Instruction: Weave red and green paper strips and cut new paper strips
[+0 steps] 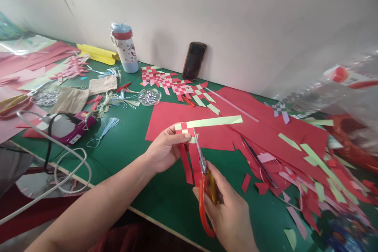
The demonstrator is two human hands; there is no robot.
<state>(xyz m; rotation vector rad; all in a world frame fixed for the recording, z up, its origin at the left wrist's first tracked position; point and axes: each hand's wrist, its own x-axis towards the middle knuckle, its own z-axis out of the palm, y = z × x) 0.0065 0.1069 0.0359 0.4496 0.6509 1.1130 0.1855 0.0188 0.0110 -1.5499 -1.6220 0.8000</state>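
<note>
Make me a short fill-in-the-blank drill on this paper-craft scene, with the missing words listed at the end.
1. The woven paper piece is held by the person's ____.
2. The right hand holds the ____.
3. The dark phone leans against the ____.
4. The color of the tabletop is ____.

Missing words: left hand; scissors; wall; green.

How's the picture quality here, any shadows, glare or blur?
Head view: a soft shadow on the wall between bottle and phone; bright glints on clear plastic at right; bluish object, lower right, blurred; scissors fairly sharp.
</note>
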